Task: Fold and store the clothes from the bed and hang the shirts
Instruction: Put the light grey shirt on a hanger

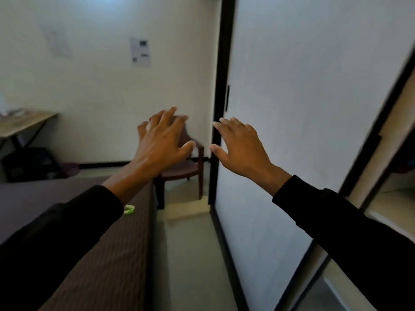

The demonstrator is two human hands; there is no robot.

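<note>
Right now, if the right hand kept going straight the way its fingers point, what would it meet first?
Probably the dark vertical frame edge of the white sliding wardrobe door: the right hand points its spread fingertips at it. Depth is unclear; contact can't be confirmed.

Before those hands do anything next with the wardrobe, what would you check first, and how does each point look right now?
1. Left hand free: ok, fingers spread, holding nothing.
2. Right hand free: ok, open in front of the sliding door.
3. Wardrobe opening reachable: ok, gap shows at right.
4. Clothes left on bed: cannot tell, only part visible.
5. Floor between bed and door unobstructed: ok.
6. Hangers ready: cannot tell.
</note>
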